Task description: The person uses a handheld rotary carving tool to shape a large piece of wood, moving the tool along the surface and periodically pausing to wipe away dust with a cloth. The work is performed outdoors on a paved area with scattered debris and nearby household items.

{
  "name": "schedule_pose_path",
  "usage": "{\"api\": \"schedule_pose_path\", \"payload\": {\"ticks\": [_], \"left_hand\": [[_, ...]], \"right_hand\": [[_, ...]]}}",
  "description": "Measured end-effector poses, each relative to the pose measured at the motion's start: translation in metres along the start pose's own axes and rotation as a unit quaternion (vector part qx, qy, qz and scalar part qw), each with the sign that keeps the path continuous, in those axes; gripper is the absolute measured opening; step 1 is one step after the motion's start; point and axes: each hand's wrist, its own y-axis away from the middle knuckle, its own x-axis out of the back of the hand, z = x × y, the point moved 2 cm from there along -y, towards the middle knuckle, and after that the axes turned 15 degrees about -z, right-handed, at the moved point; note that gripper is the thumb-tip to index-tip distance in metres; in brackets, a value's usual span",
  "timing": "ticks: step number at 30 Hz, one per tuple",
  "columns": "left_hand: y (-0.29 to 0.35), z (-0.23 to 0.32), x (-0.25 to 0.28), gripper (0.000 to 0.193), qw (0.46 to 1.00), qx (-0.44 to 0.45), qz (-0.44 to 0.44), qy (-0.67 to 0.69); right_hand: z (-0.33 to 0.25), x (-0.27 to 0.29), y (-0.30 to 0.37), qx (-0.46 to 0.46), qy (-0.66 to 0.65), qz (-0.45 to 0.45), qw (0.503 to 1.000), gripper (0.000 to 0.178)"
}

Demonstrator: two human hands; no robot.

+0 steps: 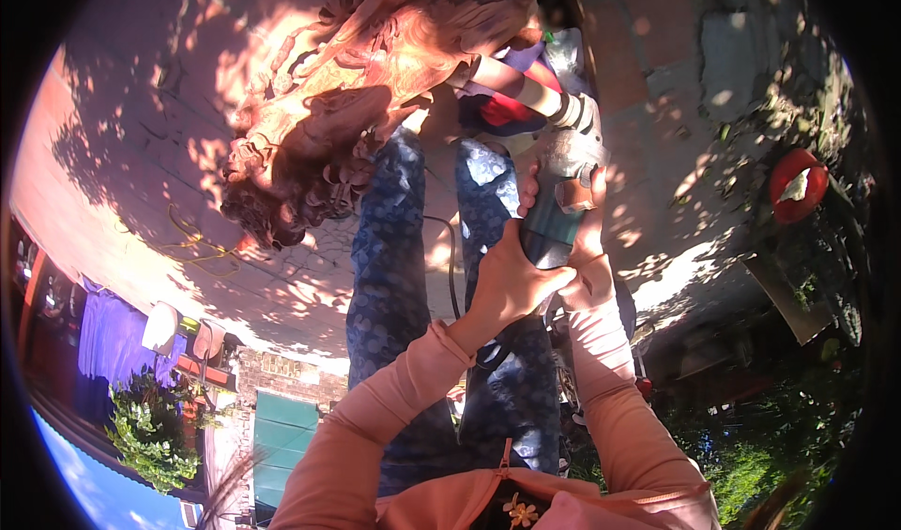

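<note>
Both hands close around a grey-green handheld power grinder (pixel 560 213) with a pale dusty head. The left hand (pixel 507 284) wraps the rear of the tool body in a full grip, and the right hand (pixel 589 249) clasps its far side, fingers curled round the casing. A black cable (pixel 453 277) runs just left of the left grip, across blue patterned trousers (pixel 389 277). Beyond the grips, ahead of the tool's head, lies a large reddish-brown carved wooden sculpture (pixel 347 98) on sun-dappled paving (pixel 141 136). Well to the right of the right grip sits a round red object (pixel 798 185). Salmon-pink sleeves (pixel 375 436) cover both forearms.
</note>
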Motion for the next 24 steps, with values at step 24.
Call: {"api": "schedule_pose_path", "payload": {"ticks": [24], "left_hand": [[-0.006, -0.094, 0.062, 0.066, 0.959, 0.049, 0.127, -0.248]], "right_hand": [[0.140, 0.093, -0.072, 0.109, -0.215, -0.225, 0.944, 0.092]]}}
